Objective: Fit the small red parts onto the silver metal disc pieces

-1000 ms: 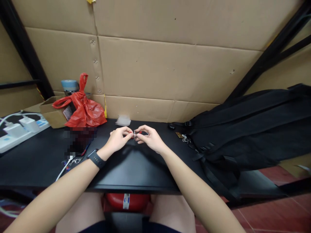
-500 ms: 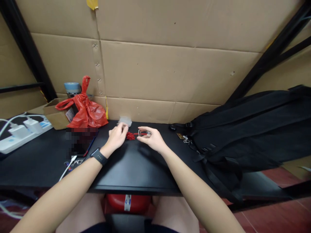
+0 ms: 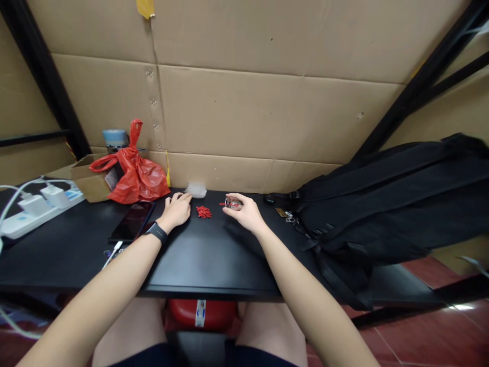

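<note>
My right hand (image 3: 244, 211) is closed, thumb and fingers around a small round object with a shiny rim (image 3: 232, 204); its exact kind I cannot make out. A short red cord loop (image 3: 222, 204) sticks out from its left side. To the left, a little pile of red cord loops (image 3: 204, 212) lies on the black table (image 3: 214, 255). My left hand (image 3: 177, 210) rests palm down with fingers stretched out and holds nothing. Its fingertips are close to a stack of clear plastic pieces (image 3: 196, 190); whether they touch I cannot tell.
A black backpack (image 3: 382, 199) takes up the right side, with metal rings (image 3: 291, 218) beside it. At left are a phone (image 3: 132, 221), a red plastic bag (image 3: 139, 178), a cardboard box (image 3: 89, 181) and a white power strip (image 3: 42, 214). Cardboard panels (image 3: 244, 112) stand behind.
My right hand has moved slightly right with the round object, and its red cord is now apart from the pile. My left hand has drawn back left and its fingers have straightened.
</note>
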The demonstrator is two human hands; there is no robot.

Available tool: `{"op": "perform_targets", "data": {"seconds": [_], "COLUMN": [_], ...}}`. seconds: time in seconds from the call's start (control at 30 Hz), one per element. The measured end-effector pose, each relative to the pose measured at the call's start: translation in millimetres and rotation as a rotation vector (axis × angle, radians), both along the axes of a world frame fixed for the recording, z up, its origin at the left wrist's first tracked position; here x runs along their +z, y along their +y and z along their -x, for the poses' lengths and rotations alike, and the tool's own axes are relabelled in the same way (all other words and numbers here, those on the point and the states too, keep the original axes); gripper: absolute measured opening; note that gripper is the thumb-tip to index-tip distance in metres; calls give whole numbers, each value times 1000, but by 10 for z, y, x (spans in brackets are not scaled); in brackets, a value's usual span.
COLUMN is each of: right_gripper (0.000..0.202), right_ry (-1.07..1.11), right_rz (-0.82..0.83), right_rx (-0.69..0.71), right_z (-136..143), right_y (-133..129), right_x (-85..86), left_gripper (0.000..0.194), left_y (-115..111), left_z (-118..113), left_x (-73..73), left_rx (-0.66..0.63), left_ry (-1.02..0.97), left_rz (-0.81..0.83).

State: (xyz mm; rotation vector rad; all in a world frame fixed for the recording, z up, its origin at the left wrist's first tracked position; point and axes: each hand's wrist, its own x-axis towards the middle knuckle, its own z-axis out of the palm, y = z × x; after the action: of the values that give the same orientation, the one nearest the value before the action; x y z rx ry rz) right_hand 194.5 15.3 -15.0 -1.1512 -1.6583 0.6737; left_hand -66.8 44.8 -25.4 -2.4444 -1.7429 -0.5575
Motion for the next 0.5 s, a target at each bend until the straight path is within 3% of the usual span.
{"op": "perform_targets", "data": {"seconds": [0.17,0.33,0.5], "right_gripper": [46,45,45], "right_ry": [-2,17,31], "right_rz": [7,1,-13], "right_rx": [-5,-12,-35], "right_z": [-30,-46,-77], "right_y": [-8,-63,-85], "right_x": [35,125,193], "left_gripper": [40,33,14], "left_y": [-96,-256,-418], "left_z": [75,109,-35], "left_x": [225,477,502], "left_rx": [-15,-94,-216], "left_ry": [-104,-333,-581], "left_rz": [-226,-498,-502]}}
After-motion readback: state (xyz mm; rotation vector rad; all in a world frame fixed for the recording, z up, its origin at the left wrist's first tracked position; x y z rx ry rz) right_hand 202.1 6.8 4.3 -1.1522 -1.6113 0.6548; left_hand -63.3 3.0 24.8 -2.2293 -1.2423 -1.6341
